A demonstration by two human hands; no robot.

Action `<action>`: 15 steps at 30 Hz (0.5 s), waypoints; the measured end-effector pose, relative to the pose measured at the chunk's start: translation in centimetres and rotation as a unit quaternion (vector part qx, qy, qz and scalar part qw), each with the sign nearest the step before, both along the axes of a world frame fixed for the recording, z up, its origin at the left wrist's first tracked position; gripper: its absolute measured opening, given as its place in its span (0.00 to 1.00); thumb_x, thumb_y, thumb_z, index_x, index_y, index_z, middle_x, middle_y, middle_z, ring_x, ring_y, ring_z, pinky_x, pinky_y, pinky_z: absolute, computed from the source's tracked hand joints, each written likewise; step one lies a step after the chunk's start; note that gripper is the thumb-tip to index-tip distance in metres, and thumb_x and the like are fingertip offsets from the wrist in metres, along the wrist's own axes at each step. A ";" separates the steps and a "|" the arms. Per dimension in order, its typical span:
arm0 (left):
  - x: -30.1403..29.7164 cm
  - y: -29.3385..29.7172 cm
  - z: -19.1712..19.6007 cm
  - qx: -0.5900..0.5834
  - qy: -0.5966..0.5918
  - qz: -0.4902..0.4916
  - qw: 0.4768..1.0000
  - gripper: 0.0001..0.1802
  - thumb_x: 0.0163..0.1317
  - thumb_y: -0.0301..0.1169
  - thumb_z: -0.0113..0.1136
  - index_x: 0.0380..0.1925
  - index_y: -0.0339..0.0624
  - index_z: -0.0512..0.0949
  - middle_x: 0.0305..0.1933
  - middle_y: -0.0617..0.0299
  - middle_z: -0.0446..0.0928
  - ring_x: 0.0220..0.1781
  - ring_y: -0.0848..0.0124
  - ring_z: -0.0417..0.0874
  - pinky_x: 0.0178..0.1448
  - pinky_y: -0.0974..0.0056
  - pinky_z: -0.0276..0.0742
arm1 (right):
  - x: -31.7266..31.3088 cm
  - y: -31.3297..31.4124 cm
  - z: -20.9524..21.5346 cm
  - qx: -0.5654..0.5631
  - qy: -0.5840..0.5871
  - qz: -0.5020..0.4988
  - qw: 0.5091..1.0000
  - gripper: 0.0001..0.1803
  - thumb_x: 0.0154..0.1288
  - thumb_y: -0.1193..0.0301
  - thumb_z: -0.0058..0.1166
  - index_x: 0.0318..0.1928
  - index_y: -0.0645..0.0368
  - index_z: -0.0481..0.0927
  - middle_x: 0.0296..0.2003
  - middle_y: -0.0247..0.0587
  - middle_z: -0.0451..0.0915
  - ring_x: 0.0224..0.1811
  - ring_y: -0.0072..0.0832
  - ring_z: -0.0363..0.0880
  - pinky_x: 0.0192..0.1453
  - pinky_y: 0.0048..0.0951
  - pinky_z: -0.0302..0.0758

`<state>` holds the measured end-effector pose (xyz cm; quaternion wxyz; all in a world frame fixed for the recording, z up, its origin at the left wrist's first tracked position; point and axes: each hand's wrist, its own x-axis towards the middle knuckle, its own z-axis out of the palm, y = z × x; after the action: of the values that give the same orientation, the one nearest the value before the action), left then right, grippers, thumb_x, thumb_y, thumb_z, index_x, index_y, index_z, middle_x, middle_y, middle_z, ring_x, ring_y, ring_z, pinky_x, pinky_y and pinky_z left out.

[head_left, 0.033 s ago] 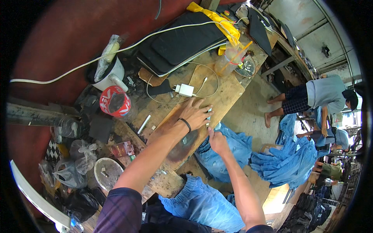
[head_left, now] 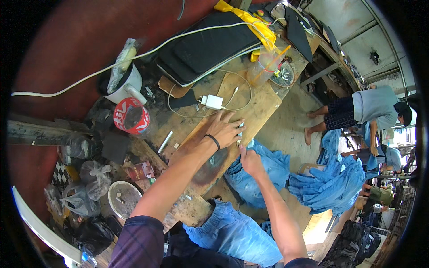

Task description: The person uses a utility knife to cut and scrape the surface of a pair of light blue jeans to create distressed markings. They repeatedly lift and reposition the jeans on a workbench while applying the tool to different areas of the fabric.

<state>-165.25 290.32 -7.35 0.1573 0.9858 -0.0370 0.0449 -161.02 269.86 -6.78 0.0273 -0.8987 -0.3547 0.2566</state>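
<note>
My left hand (head_left: pixel 224 132), with a dark band round its wrist, lies on the wooden board (head_left: pixel 260 105) with its fingers stretched out and apart. By its fingertips is a small pale blue piece (head_left: pixel 240 133), partly covered by the fingers. Just nearer to me, at the board's edge, my right hand (head_left: pixel 252 161) is closed with the thumb pointing at that piece. Whatever its fingers hold is hidden. Blue denim (head_left: pixel 266 178) hangs or lies just beyond and below the right hand. A second denim garment (head_left: pixel 232 232) lies across my lap.
A white charger (head_left: pixel 212 102) with a looped cable lies beyond my left hand. Around it are a white mug (head_left: pixel 129 87), a red-labelled cup (head_left: pixel 132 117), black padded sheets (head_left: pixel 208 47) and a plastic cup (head_left: pixel 261 73). More denim (head_left: pixel 330 183) is heaped right, near a standing person (head_left: pixel 375 109).
</note>
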 end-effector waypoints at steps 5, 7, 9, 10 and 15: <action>0.0 -0.2 0.3 0.026 -0.016 0.024 0.999 0.25 0.73 0.52 0.58 0.67 0.64 0.81 0.77 0.73 0.74 0.83 0.53 0.61 0.81 0.33 0.52 | 0.6 2.3 2.9 -0.028 0.054 -0.036 0.997 0.27 0.86 0.56 0.32 0.58 0.66 0.78 0.40 0.67 0.86 0.43 0.63 0.87 0.51 0.59 0.83; 0.2 -0.6 0.4 0.017 0.012 0.019 1.000 0.25 0.73 0.53 0.58 0.67 0.65 0.81 0.77 0.73 0.74 0.83 0.53 0.60 0.81 0.33 0.52 | 1.0 2.6 4.3 -0.046 0.151 -0.173 0.972 0.31 0.87 0.53 0.31 0.54 0.66 0.81 0.39 0.69 0.86 0.43 0.64 0.87 0.50 0.58 0.82; 0.6 -0.7 0.3 0.073 -0.024 0.016 0.997 0.25 0.72 0.54 0.57 0.65 0.65 0.82 0.77 0.74 0.74 0.82 0.53 0.62 0.79 0.31 0.55 | 1.3 2.7 4.9 -0.096 0.188 -0.240 0.948 0.30 0.87 0.52 0.30 0.56 0.64 0.81 0.38 0.69 0.86 0.42 0.64 0.87 0.49 0.58 0.82; 0.5 -0.5 0.3 0.066 -0.003 0.019 0.998 0.24 0.73 0.53 0.58 0.65 0.65 0.82 0.77 0.73 0.74 0.82 0.53 0.63 0.79 0.31 0.55 | 1.0 3.0 4.6 -0.072 0.224 -0.257 0.937 0.29 0.87 0.53 0.30 0.59 0.62 0.80 0.38 0.69 0.86 0.42 0.64 0.87 0.49 0.57 0.82; 0.9 -0.2 0.5 0.049 0.004 -0.010 0.999 0.22 0.73 0.47 0.58 0.66 0.68 0.81 0.78 0.68 0.73 0.82 0.54 0.64 0.81 0.29 0.52 | -1.5 1.0 1.4 0.039 -0.020 -0.081 0.996 0.31 0.86 0.51 0.35 0.51 0.66 0.84 0.39 0.74 0.85 0.49 0.63 0.86 0.57 0.61 0.81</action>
<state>-164.39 290.08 -6.89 0.1093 0.9921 -0.0488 0.0373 -162.56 270.87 -5.38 0.0758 -0.9277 -0.2913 0.2210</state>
